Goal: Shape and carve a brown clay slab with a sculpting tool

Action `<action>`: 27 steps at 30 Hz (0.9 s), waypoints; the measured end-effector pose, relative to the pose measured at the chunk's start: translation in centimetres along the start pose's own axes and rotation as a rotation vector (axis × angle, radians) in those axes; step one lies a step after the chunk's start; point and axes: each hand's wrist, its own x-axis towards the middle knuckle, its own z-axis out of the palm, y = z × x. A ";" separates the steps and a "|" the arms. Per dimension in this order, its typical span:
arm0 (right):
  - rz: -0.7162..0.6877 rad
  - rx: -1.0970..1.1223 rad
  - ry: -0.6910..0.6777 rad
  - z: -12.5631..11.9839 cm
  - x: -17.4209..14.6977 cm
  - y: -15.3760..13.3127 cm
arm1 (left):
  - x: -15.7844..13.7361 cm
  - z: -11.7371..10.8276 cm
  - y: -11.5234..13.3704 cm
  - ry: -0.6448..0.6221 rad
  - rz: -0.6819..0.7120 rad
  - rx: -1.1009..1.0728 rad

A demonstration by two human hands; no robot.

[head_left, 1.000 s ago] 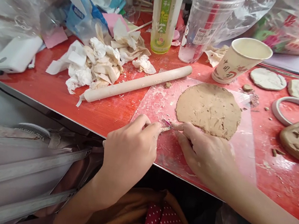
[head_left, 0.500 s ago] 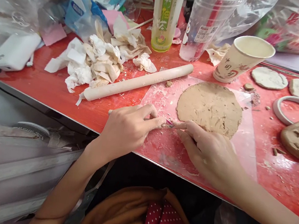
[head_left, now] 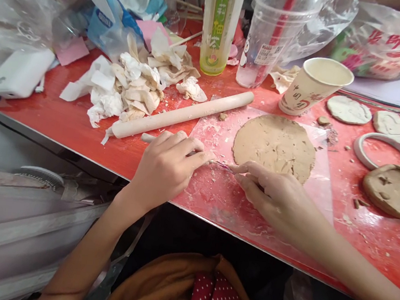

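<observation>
My left hand (head_left: 169, 165) is closed around a thin clay tool with a pale rod handle (head_left: 147, 137), whose end sticks out past the knuckles. Its narrow tip (head_left: 222, 165) points right, toward my right hand (head_left: 271, 193). Thumb and forefinger of that hand are pinched together at the tip; a small dark reddish bit shows there, too small to name. Just beyond the right hand lies a flat round slab of brown clay (head_left: 275, 144) with a cracked surface, on a clear plastic sheet (head_left: 229, 207). A pale rolling pin (head_left: 186, 114) lies behind my left hand.
Crumpled tissues (head_left: 131, 83), a white power bank (head_left: 20, 72) and a tall drink bottle (head_left: 220, 31) stand to the back and left. A plastic cup (head_left: 259, 40), paper cup (head_left: 315, 86), tape ring (head_left: 360, 150) and shaped clay piece (head_left: 395, 191) are right. Clay crumbs dot the red table (head_left: 366, 248).
The view has shifted slightly, so things at right appear further left. The hands' fingertips are a little further apart, and more of the tool's tip and handle end shows.
</observation>
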 end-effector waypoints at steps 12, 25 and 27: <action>0.015 -0.065 -0.011 0.4 -0.2 -0.1 | -0.5 -0.1 1.0 -0.035 -0.102 0.126; -0.087 -0.206 0.062 1.1 -0.2 0.3 | 0.0 -1.0 1.8 -0.082 -0.169 0.183; -0.081 -0.216 0.056 1.1 -0.2 0.3 | 0.1 -1.1 1.8 -0.100 -0.131 0.151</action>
